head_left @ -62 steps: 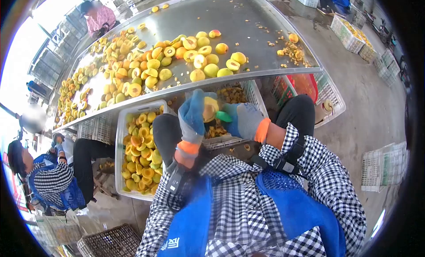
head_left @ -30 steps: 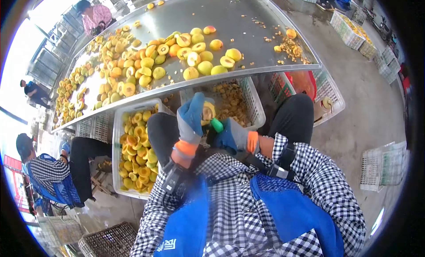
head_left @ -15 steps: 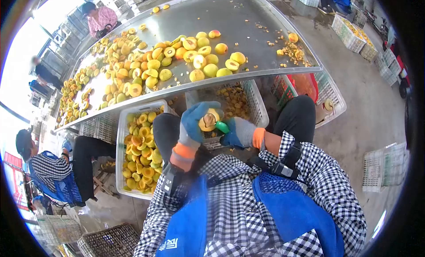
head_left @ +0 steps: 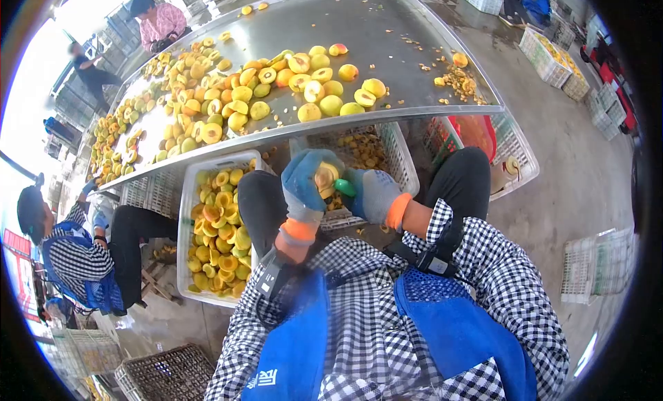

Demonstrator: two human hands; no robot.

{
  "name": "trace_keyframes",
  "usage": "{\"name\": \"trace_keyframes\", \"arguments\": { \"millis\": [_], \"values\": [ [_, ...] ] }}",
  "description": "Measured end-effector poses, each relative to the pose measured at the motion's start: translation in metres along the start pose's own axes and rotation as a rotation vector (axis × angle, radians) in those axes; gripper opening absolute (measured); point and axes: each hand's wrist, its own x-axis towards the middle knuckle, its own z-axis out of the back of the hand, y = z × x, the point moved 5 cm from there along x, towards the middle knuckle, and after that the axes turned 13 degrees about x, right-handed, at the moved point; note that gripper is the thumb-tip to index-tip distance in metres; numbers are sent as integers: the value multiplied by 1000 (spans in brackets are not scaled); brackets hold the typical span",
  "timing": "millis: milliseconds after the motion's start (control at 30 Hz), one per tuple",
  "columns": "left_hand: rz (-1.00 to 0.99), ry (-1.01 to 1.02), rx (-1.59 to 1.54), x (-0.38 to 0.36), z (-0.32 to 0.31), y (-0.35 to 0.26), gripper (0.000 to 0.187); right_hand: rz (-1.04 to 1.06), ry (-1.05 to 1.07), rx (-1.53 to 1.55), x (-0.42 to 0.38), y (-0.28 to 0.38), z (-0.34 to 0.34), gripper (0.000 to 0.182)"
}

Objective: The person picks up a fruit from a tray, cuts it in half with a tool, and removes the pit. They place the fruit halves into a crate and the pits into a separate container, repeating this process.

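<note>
We hold a halved fruit in our left hand, gloved fingers curled around it, cut face exposed. Our right hand is closed on a green tool just beside the fruit; we cannot tell whether its tip makes contact. The fruit is positioned between our knees, in front of the metal table, near a white crate containing brown scraps.

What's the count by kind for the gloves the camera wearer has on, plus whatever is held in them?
Gloves: 2
Fruit: 1
Green handle: 1
Total: 4
</note>
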Motion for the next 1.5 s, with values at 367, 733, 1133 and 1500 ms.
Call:
{"name": "trace_keyframes", "arguments": {
  "millis": [367,733,1133,1500],
  "values": [
    [20,28,-93,1,-11,2,11,-268,377,-43,3,-22,-9,24],
    [-268,241,112,12,-11,-11,12,122,346,554,-25,-22,-40,21],
    [380,333,-283,-27,-15,-34,25,158,653,692,-69,4,-13,10],
    [354,561,-571,7,-47,-25,27,-795,738,1677,-70,9,-33,30]
  ]
}}
